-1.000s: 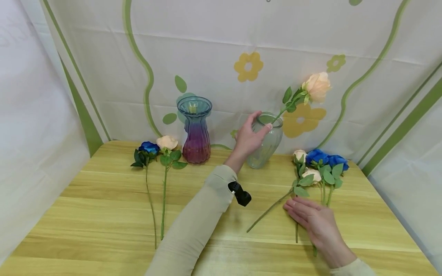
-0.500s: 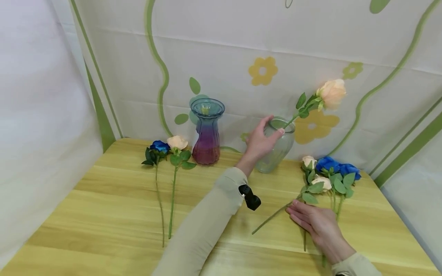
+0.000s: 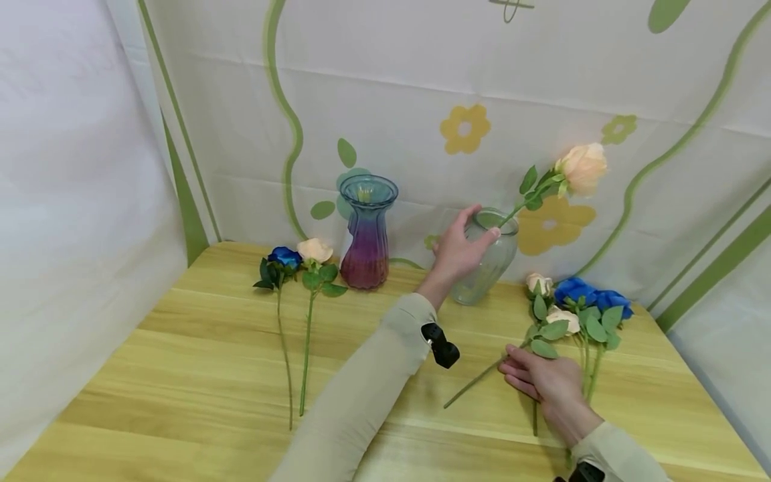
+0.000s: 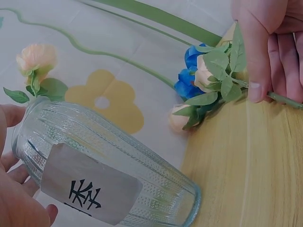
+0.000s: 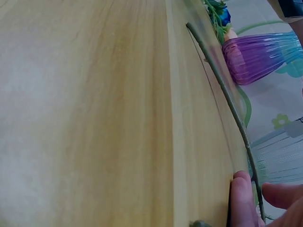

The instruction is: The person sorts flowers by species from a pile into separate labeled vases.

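My left hand [image 3: 459,251] grips the neck of a clear ribbed glass vase [image 3: 490,264], which tilts to the right on the table. A peach rose [image 3: 583,167] leans out of its mouth. A paper label [image 4: 90,183] with dark writing shows on the glass in the left wrist view. My right hand [image 3: 557,385] pinches the green stem of another peach rose [image 3: 563,320] between thumb and fingers; the stem [image 5: 222,85] angles toward the left. Beside this bloom lie two blue roses [image 3: 575,292] and a smaller peach rose [image 3: 538,284].
A blue-to-purple glass vase [image 3: 367,248] stands at the back, left of the clear one. Left of it lie a blue rose [image 3: 284,256] and a peach rose [image 3: 314,250]. A patterned cloth [image 3: 373,120] hangs behind the wooden table [image 3: 199,388].
My right hand has gone from straight fingers beside the rose stem to pinching it. My left hand keeps its hold on the vase. The head view has shifted, moving everything rightward in it.
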A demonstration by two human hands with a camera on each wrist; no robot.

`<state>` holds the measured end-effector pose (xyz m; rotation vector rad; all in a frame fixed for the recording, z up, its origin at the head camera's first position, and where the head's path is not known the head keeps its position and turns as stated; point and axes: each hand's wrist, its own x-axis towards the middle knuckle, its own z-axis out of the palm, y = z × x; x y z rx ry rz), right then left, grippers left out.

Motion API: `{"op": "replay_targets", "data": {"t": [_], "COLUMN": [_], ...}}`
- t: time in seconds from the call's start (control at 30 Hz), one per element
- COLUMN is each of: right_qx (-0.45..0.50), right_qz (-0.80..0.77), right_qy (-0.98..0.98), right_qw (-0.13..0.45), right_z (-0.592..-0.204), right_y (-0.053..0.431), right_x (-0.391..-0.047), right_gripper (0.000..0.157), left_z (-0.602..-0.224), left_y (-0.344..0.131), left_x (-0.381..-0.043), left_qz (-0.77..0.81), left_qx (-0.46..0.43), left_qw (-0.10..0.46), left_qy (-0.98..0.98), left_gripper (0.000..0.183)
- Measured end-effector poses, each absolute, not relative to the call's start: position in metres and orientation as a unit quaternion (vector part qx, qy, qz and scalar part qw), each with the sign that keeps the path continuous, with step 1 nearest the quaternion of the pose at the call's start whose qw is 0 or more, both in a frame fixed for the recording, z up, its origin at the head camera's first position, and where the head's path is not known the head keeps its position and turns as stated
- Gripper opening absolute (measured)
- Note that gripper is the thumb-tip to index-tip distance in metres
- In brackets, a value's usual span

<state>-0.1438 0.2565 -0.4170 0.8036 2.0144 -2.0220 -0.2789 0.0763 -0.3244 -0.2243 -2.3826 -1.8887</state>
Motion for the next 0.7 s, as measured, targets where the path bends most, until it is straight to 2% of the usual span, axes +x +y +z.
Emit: {"op": "replay_targets", "data": {"t": [0.2, 0.4, 0.6, 0.7], "right_qx": [0.281, 0.287, 0.26, 0.218], "right_qz": [-0.676, -0.697, -0.743, -0.777], "right_qy": [0.675, 0.653, 0.616, 0.591], "right_qw": [0.09, 0.074, 0.034, -0.01], "right_z": [-0.417, -0.415, -0.396, -0.382], "right_y": [0.255, 0.256, 0.256, 0.258], "right_x": [-0.146, -0.147, -0.148, -0.152], "right_gripper": [0.031, 0.008, 0.027, 0.027], "left_z": [-0.325, -0.325, -0.326, -0.326], "left_y": [0.076, 0.079, 0.079, 0.078], "left_x": [-0.28, -0.28, -0.281, -0.281], "left_qz": [-0.627, -0.625, -0.622, -0.621], "left_qx": [-0.069, -0.066, -0.066, -0.061], "left_qw": [0.045, 0.043, 0.047, 0.047], "left_qy": [-0.775, -0.777, -0.779, -0.78], "left_gripper": [0.063, 0.063, 0.061, 0.061]}}
